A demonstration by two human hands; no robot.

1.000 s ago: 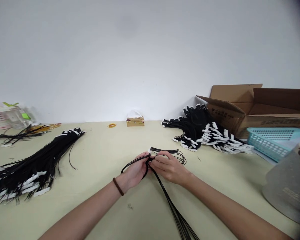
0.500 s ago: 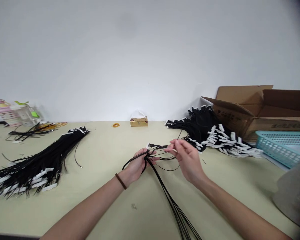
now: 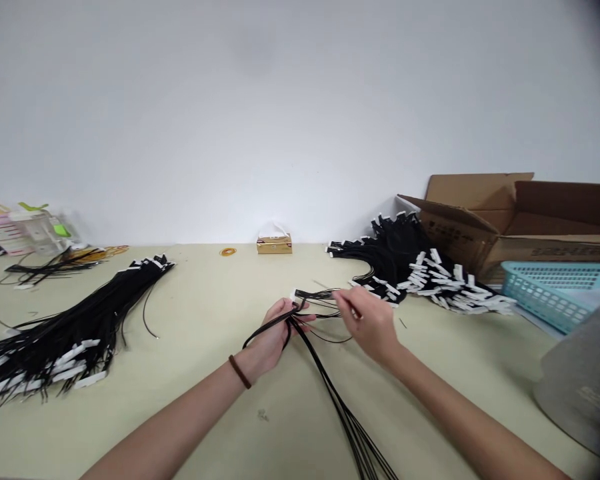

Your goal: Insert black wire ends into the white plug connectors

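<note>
In the middle of the head view, my left hand is closed around a bundle of thin black wires, whose long ends run down toward the bottom edge. A small white connector shows at the top of this hand. My right hand is just to the right, thumb and fingers pinched together at a thin black wire; the fingertips partly hide it. Several looser wires stretch between both hands, one of them hanging in a curve below.
On the left lies a pile of black wires with white connectors; another heap is at back right. Beside it stand an open cardboard box, a blue basket and a grey rounded object. A tissue pack sits by the wall.
My right hand has turned, and its pinching fingertips have dropped slightly toward the wires. The wire end that stuck up above them no longer shows there. My left hand keeps its hold.
</note>
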